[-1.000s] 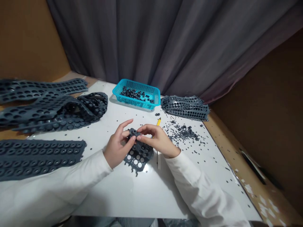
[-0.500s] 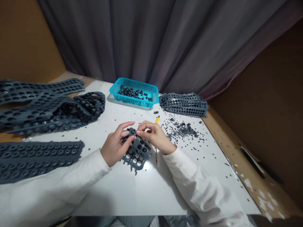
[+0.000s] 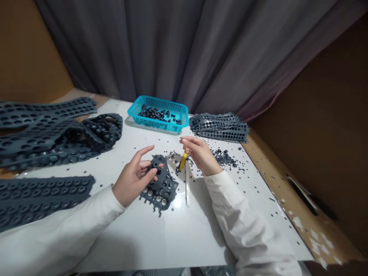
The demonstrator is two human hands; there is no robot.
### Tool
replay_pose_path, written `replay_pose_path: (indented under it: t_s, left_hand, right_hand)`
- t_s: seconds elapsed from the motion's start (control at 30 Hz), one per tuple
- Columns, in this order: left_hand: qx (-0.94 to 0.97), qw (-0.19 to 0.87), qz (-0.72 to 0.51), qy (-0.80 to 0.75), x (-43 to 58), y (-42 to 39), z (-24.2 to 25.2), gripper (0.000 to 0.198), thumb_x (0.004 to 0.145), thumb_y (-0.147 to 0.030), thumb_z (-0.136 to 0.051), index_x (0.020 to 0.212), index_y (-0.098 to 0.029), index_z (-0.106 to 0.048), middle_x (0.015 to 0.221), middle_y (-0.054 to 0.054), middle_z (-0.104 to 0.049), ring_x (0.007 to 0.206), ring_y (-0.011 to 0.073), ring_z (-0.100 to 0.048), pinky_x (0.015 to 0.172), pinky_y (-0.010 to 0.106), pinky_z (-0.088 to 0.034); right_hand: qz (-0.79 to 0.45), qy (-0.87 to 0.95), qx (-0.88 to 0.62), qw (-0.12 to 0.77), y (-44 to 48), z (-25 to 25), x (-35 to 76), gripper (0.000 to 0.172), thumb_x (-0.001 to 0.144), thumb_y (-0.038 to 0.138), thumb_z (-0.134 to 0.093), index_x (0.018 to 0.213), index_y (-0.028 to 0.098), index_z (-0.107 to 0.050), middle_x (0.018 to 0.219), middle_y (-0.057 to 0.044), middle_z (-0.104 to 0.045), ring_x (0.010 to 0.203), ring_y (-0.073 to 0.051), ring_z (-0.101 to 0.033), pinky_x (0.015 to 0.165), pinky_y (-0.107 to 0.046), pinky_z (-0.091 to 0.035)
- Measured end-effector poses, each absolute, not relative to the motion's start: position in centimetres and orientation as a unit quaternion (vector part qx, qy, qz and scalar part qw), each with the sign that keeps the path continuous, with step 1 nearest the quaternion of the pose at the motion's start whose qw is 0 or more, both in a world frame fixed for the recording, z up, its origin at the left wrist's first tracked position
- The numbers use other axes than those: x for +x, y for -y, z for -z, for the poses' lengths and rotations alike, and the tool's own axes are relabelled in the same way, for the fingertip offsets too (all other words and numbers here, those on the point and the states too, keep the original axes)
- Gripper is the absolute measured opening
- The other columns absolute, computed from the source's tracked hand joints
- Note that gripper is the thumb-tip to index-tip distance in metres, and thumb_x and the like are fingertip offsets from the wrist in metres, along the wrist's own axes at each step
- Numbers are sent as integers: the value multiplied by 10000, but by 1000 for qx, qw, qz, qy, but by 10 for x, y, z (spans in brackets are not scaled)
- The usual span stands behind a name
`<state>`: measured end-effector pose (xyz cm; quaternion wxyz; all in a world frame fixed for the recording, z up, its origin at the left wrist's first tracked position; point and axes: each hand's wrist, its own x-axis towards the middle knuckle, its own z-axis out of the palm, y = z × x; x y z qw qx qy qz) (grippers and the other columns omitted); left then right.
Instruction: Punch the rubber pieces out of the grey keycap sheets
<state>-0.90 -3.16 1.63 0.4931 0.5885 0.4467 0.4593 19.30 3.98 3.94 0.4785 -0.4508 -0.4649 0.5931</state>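
My left hand point(image 3: 133, 178) has its thumb and fingers curled around the top of a dark grey rubber sheet point(image 3: 162, 186) with rows of holes and studs. The sheet's ragged lower end hangs over the white tabletop. My right hand point(image 3: 201, 153) is raised apart from the sheet, thumb and forefinger pinched together; any small bit between those fingertips is too small to make out. A slim yellow tool point(image 3: 183, 160) sticks out downward from under its fingers, its exact kind unclear. Below it a thin pale rod point(image 3: 188, 186) lies on the table.
A blue plastic basket point(image 3: 158, 122) with small dark pieces stands at the back. Folded perforated rubber sheets point(image 3: 220, 126) lie right of it. Larger rubber mats point(image 3: 57, 138) and a flat strip point(image 3: 43, 195) are at left. Dark scraps point(image 3: 225, 158) scatter across the right side.
My right hand has left the rubber sheet, moving up and right. The yellow tool now points down instead of up. My left hand's fingers remain at the sheet.
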Motion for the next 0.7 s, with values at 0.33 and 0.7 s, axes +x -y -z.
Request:
replay_pose_path:
  t_s: [0.33,0.7]
  left_hand:
    - [492,573,-483,-442,-5,31,-21,608,730,-240,-608,1274,-181,-344,824,27,-635,569,110,-582,611,269,-501]
    - [431,622,-485,-438,-4,30,-16,675,694,-274,-687,1273,-207,-345,811,21,-633,600,112,-578,503,217,-506]
  right_hand:
    - [-829,362,-291,311,-29,-37,190,298,616,372,-751,754,147,-613,656,26,-504,492,-33,-346,399,-153,-257]
    - [-585,594,-413,368,-14,-38,172,253,628,324,-743,749,137,-624,690,-12,-617,595,-87,-543,577,-223,-441]
